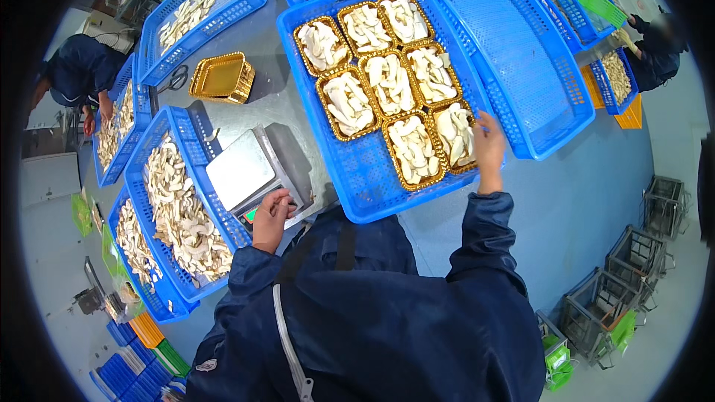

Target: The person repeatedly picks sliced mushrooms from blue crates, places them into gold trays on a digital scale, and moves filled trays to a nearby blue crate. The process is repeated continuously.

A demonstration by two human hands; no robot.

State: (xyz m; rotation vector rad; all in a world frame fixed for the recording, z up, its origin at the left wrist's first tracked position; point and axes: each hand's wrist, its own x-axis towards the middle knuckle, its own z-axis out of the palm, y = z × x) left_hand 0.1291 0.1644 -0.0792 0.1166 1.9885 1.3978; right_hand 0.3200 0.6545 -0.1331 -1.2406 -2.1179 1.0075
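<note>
My right hand [489, 148] is over the right rim of a blue plastic crate [357, 176], beside a gold tray of sliced mushrooms [457, 137]. Whether its fingers grip the tray's edge is unclear. Several more gold trays of pale slices, such as the front one [414, 148], stand close together in the crate. My left hand [272, 218], fingers loosely bent and holding nothing visible, hovers by the front edge of a digital scale [241, 170]. Its white pan bears nothing. Farther back lie stacked gold trays [220, 79] without mushrooms.
Crates of sliced mushrooms [181, 212] line the left, with another [195, 17] behind. Scissors [177, 79] lie on the steel table [279, 61]. A bare blue crate [519, 61] adjoins on the right. Co-workers [84, 70] stand at both sides; metal-framed stools [597, 307] are lower right.
</note>
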